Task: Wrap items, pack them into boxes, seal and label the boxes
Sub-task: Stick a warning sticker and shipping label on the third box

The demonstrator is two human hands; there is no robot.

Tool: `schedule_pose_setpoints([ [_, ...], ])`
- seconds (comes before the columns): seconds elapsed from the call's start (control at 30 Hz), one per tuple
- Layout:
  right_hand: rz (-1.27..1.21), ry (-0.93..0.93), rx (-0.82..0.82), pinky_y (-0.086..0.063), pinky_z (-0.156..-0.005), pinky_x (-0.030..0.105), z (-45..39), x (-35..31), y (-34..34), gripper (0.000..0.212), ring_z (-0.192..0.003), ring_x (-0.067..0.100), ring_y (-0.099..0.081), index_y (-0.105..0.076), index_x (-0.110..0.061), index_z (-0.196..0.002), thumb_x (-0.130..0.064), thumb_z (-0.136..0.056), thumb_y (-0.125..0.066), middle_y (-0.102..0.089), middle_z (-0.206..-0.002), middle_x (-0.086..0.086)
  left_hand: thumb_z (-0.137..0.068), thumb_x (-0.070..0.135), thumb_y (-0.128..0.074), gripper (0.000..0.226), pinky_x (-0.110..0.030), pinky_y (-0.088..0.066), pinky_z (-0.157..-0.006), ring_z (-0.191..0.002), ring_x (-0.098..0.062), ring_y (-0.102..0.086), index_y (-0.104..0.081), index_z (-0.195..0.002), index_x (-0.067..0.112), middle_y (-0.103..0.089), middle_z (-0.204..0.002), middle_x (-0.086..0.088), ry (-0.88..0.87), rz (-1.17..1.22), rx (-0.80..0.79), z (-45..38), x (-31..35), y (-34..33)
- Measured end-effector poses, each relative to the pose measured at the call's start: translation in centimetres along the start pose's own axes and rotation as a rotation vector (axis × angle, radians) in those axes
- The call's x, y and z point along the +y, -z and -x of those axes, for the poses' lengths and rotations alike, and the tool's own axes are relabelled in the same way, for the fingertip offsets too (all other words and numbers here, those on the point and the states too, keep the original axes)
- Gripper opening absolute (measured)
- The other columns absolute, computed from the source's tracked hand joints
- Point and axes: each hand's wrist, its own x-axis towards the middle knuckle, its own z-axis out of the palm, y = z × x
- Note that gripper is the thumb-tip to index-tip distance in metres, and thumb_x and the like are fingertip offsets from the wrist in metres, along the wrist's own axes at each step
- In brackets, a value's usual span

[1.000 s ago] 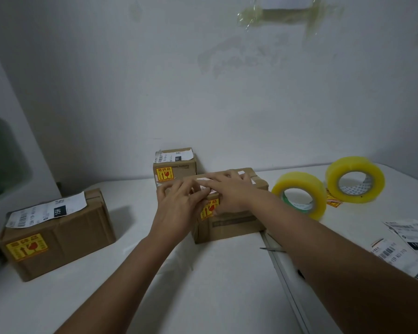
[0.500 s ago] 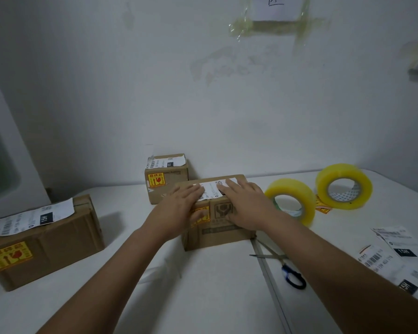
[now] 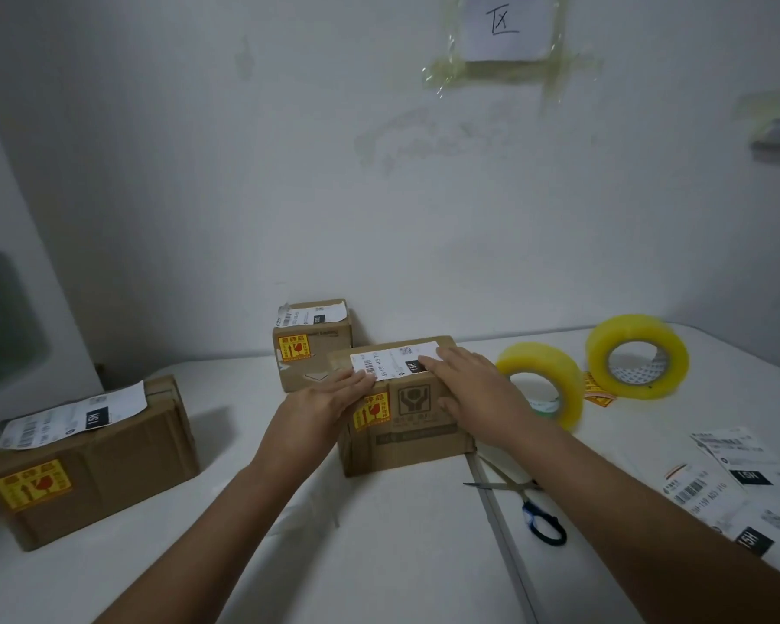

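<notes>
Head view: 2 flat, spread hands, left point(image 3: 323, 405) and right point(image 3: 473, 389), press label point(image 3: 395, 363) between them.

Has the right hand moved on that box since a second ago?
Yes. The right hand has slid rightward off the white label toward the right end of the box, uncovering it.

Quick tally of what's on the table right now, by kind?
Boxes: 3, left, back, middle under both hands
Tape rolls: 2, near, far
Scissors: 1
Loose label sheets: at least 2, overlapping, so the exact count is unclear
Total: at least 8
</notes>
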Motion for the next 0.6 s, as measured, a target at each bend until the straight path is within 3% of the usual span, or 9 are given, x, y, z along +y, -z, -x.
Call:
schedule_pose_setpoints([
  [0.1, 0.02, -0.063, 0.036, -0.013, -0.12, 0.036, -0.5, 0.5, 0.2, 0.058, -0.147, 0.021, -0.017, -0.021, -0.017, -0.153, -0.022, -0.101, -0.046, -0.023, -0.16, 0.004, -0.094, 0.018, -0.065, 0.04, -0.039, -0.055, -0.092, -0.121, -0.017, -0.06, -0.061, -0.132, 0.029, -0.061, -0.133, 0.003, 0.067, 0.016, 0.004, -1.3, -0.1, -0.4],
  [0.23, -0.105, -0.217, 0.106, -0.01, -0.119, 0.034, -1.4, 1.6, 0.7, 0.054, -0.149, 0.022, -0.011, -0.023, -0.013, -0.152, -0.025, -0.103, -0.042, -0.019, -0.161, 0.006, -0.092, 0.008, -0.066, 0.038, -0.039, -0.058, -0.081, -0.103, -0.028, -0.07, -0.065, -0.128, 0.018, -0.063, -0.132, -0.005, 0.062, -0.006, -0.043, -3.9, 0.5, -1.1],
  [0.3, -0.096, -0.262, 0.127, -0.009, -0.119, 0.034, -2.0, 2.6, 0.7, 0.054, -0.149, 0.023, -0.01, -0.024, -0.013, -0.151, -0.024, -0.102, -0.043, -0.018, -0.161, 0.008, -0.094, 0.007, -0.061, 0.041, -0.036, -0.055, -0.083, -0.107, -0.026, -0.068, -0.06, -0.133, 0.018, -0.06, -0.137, -0.003, 0.063, -0.045, -0.084, -5.6, 0.7, -1.9],
  [0.4, -0.032, -0.275, 0.104, -0.008, -0.12, 0.036, -3.3, 4.0, 0.4, 0.059, -0.149, 0.025, -0.009, -0.021, -0.013, -0.152, -0.026, -0.101, -0.046, -0.018, -0.16, 0.008, -0.098, 0.012, -0.056, 0.043, -0.032, -0.05, -0.093, -0.116, -0.02, -0.062, -0.053, -0.139, 0.023, -0.055, -0.142, 0.002, 0.085, -0.064, -0.125, -8.5, 0.2, -3.7],
  [0.6, 0.015, -0.223, 0.105, -0.019, -0.117, 0.037, -6.7, 5.1, -0.8, 0.054, -0.144, 0.025, -0.019, -0.034, -0.012, -0.145, -0.028, -0.096, -0.051, -0.023, -0.157, 0.005, -0.099, 0.016, -0.053, 0.031, -0.037, -0.054, -0.083, -0.104, -0.023, -0.066, -0.06, -0.129, 0.018, -0.064, -0.126, -0.002, 0.153, -0.017, -0.13, -12.5, -1.5, -6.6],
])
